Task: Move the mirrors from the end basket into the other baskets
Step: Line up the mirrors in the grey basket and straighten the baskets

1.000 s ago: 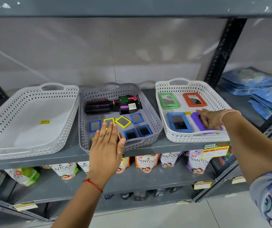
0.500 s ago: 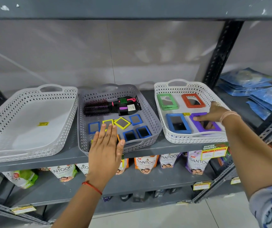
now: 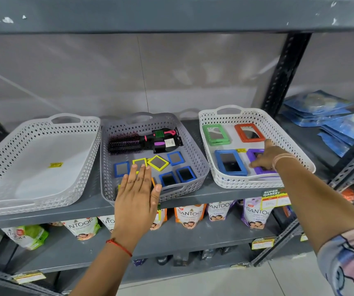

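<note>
Three baskets stand in a row on the grey shelf. The white basket (image 3: pixel 278 133) at the right end holds a green mirror (image 3: pixel 215 134), an orange mirror (image 3: pixel 249 132), a blue mirror (image 3: pixel 230 162) and a purple mirror (image 3: pixel 251 152). My right hand (image 3: pixel 267 158) rests on the purple mirror with its fingers spread, covering most of it. The grey middle basket (image 3: pixel 195 154) holds several small mirrors, among them a yellow one (image 3: pixel 158 163) and a blue one (image 3: pixel 121 168). My left hand (image 3: pixel 136 195) hovers flat and open over that basket's front edge. The white left basket (image 3: pixel 43 122) holds no mirrors.
Hairbrushes (image 3: pixel 124 142) lie at the back of the grey basket. Soap pouches (image 3: pixel 190 214) fill the shelf below. Blue packets (image 3: pixel 330 116) lie on the neighbouring shelf to the right, beyond a dark upright post (image 3: pixel 283 77). Another shelf (image 3: pixel 171 13) hangs overhead.
My right hand has slid a little further into the right basket, and the purple mirror now lies flat under its spread fingers. My left hand has hardly moved.
</note>
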`<state>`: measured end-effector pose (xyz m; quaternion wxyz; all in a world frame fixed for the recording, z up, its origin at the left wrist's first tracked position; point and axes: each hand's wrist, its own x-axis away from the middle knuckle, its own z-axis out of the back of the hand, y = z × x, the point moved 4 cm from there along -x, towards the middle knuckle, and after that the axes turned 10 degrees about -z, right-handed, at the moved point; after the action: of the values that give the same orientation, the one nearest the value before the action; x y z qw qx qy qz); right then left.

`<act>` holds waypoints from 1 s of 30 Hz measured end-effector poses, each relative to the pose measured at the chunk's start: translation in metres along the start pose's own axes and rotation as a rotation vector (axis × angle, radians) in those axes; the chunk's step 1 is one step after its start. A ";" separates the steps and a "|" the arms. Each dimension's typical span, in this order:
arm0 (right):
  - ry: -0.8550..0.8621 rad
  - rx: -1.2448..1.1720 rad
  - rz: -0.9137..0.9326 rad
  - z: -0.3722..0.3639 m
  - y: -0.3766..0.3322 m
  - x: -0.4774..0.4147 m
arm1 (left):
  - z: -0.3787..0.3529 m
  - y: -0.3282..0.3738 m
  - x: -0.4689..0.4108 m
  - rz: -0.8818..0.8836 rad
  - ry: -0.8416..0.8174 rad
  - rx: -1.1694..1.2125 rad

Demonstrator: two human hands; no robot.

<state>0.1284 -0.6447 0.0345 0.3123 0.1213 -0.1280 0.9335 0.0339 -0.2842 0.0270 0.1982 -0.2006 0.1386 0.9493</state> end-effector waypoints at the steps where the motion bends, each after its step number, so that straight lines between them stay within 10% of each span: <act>1: 0.003 0.010 0.002 0.000 0.000 0.000 | 0.000 0.000 0.000 0.001 0.003 0.000; 17: 0.113 -0.052 0.038 0.028 -0.018 -0.001 | 0.001 0.000 0.000 -0.005 -0.012 0.024; 25: 0.484 -0.220 0.491 0.040 -0.087 0.049 | -0.001 -0.003 0.000 0.006 -0.033 0.014; 30: 0.382 -0.281 0.747 0.009 -0.127 0.094 | 0.001 -0.003 0.001 0.004 -0.038 0.029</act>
<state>0.1348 -0.4978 0.0925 -0.0150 -0.1516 -0.2289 0.9614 0.0342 -0.2810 0.0266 0.2018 -0.1795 0.1491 0.9512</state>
